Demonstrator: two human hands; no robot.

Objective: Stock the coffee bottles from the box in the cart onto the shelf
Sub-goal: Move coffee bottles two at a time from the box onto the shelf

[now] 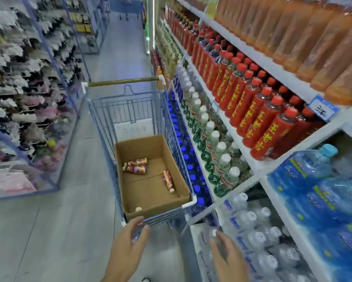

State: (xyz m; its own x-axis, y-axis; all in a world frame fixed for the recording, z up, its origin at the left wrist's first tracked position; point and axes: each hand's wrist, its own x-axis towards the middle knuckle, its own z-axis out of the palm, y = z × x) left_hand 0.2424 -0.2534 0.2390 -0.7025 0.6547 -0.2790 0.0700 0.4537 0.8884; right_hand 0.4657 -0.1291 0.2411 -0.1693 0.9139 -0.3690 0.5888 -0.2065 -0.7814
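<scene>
A brown cardboard box (130,202) sits in a blue wire cart (101,121) in the aisle. Two small coffee bottles (134,166) lie together at the box's far left. A third coffee bottle (168,180) lies at its right, and a pale cap (138,209) shows by the near wall. My left hand (128,245) reaches toward the cart's near rim with its fingers spread and holds nothing. My right hand (227,255) hovers empty in front of the low shelf, fingers relaxed.
Shelving (250,169) runs along the right, packed with red-labelled bottles (258,117), orange drinks (313,37), green bottles (211,151), blue-capped bottles (189,165) and water packs (258,231). A rack of hanging goods (18,88) lines the left. The grey floor (49,231) is open on the left.
</scene>
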